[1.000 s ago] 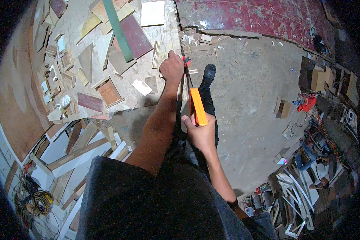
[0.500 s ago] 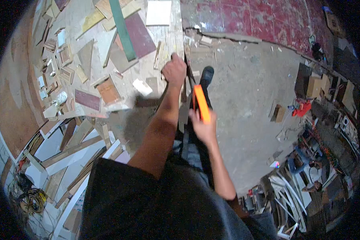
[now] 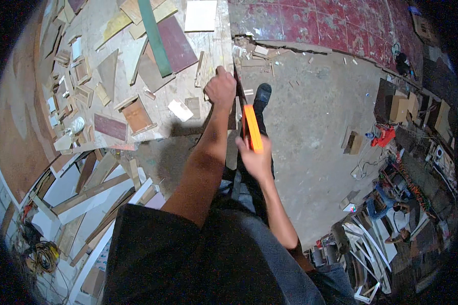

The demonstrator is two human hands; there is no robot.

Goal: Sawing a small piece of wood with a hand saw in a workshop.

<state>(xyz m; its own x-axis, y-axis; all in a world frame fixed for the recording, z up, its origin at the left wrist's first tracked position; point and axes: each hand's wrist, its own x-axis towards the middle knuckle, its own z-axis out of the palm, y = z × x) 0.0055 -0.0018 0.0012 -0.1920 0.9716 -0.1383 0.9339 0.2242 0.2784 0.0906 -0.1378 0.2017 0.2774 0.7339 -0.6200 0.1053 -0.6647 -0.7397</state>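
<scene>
My right hand (image 3: 257, 160) is closed around the orange handle (image 3: 254, 129) of a handsaw. The dark saw blade (image 3: 242, 95) points away from me, along the right edge of the workbench (image 3: 216, 48). Just left of the blade, my left hand (image 3: 221, 87) is curled and pressed down at the bench edge, on a dark wooden strip (image 3: 232, 118). My fingers hide most of where it grips. A narrow wooden moulding piece (image 3: 201, 69) lies beside my left hand, and a small white block (image 3: 180, 110) sits nearer to me.
On the bench lie a green strip (image 3: 155, 38), a maroon board (image 3: 177, 46), a white square panel (image 3: 200, 16) and small wooden frames (image 3: 83, 71). Offcuts (image 3: 91, 190) are heaped below left. My shoe (image 3: 263, 92) stands on the concrete floor (image 3: 315, 127); cluttered scrap (image 3: 366, 254) lies at lower right.
The saw and my right hand have shifted slightly to the left, with the handle standing more upright. My left hand stays almost in the same place.
</scene>
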